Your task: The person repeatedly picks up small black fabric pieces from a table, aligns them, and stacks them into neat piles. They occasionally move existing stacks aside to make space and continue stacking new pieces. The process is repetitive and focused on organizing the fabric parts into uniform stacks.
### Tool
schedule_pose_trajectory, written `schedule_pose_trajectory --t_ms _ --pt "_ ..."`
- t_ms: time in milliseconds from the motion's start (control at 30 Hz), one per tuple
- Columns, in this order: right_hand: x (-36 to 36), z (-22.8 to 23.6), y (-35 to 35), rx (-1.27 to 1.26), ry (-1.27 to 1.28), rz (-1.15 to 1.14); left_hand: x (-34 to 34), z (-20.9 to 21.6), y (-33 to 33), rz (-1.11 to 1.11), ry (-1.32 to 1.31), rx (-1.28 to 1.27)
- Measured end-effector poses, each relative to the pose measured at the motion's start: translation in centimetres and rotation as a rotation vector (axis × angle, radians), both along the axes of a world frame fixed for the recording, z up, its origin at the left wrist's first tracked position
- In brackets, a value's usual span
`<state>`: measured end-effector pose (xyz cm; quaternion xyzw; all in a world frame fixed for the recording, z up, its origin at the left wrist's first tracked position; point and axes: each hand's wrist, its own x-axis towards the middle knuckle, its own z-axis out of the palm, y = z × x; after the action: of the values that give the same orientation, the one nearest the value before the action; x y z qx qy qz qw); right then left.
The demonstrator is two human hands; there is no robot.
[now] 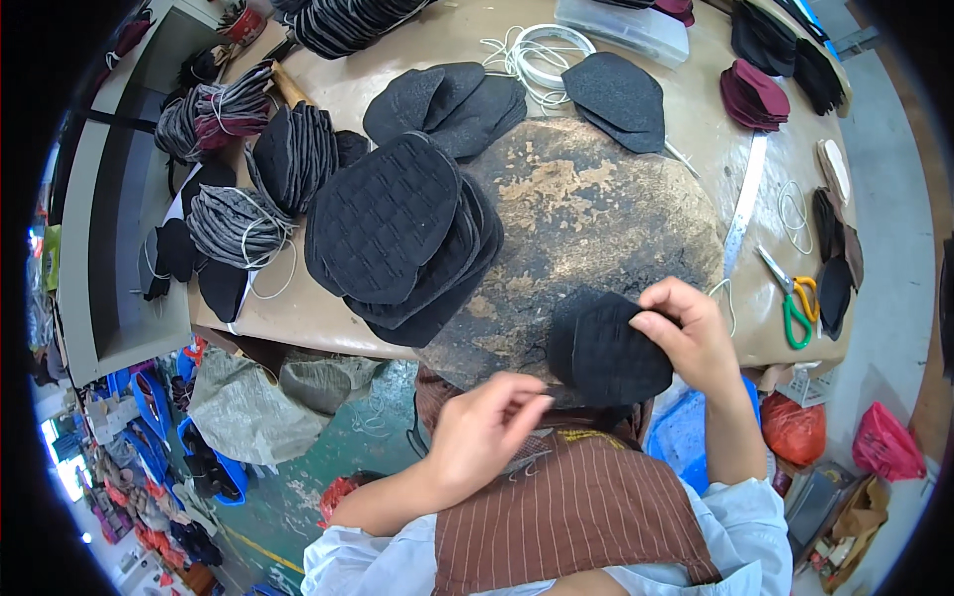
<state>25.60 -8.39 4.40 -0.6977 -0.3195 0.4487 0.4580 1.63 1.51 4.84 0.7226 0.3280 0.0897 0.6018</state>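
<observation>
My right hand (691, 333) pinches the upper right edge of a black quilted fabric piece (624, 353) between thumb and fingers. The piece has a rounded outline and lies over another dark piece (563, 343) at the near edge of a worn, round wooden board (596, 219). To its left, my left hand (489, 427) is held apart from the fabric. Its fingers are curled toward the thumb; whatever they may hold is too small to see. A tall stack of similar black quilted pieces (383, 219) rests on the board's left side.
Black pieces (447, 104) and a smaller dark pile (616, 99) lie at the board's far side. String-tied bundles (238, 223) crowd the left. At right are a steel ruler (745, 199), scissors (792, 293) with green and orange handles, and maroon pieces (753, 94). White cord (547, 55) lies coiled behind.
</observation>
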Motion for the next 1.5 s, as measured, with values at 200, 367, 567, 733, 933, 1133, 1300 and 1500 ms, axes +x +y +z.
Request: schedule_pose_trajectory --t_ms 200,367,567,733,933,1133,1300,1500 --pt "-0.6 -0.3 1.0 -0.002 -0.024 0.038 -2.5 -1.7 0.6 0.041 -0.128 0.575" --pt "-1.2 -1.2 1.3 -0.052 -0.078 0.018 -2.4 -2.5 -0.2 0.023 -0.168 0.579" --pt "-1.7 -0.8 1.5 -0.061 -0.19 0.017 -2.4 -3.0 0.2 0.031 -0.181 0.572" --pt "-1.7 -1.3 1.6 -0.075 -0.153 -0.013 -2.4 -3.1 0.3 0.015 -0.177 0.571" --pt "-1.6 -1.0 1.7 -0.098 -0.206 0.038 -1.0 -2.3 0.5 -0.157 -0.195 0.691" --pt "-1.1 -0.5 1.8 -0.058 -0.135 0.0 2.8 -3.1 -0.5 -0.559 0.108 0.914" --pt "1.1 1.7 0.0 -0.321 -0.04 0.0 2.9 -3.3 -1.1 -0.567 0.181 0.973" --pt "1.5 1.5 0.1 -0.367 -0.05 0.023 3.1 -3.1 -0.9 -0.609 0.212 0.986"
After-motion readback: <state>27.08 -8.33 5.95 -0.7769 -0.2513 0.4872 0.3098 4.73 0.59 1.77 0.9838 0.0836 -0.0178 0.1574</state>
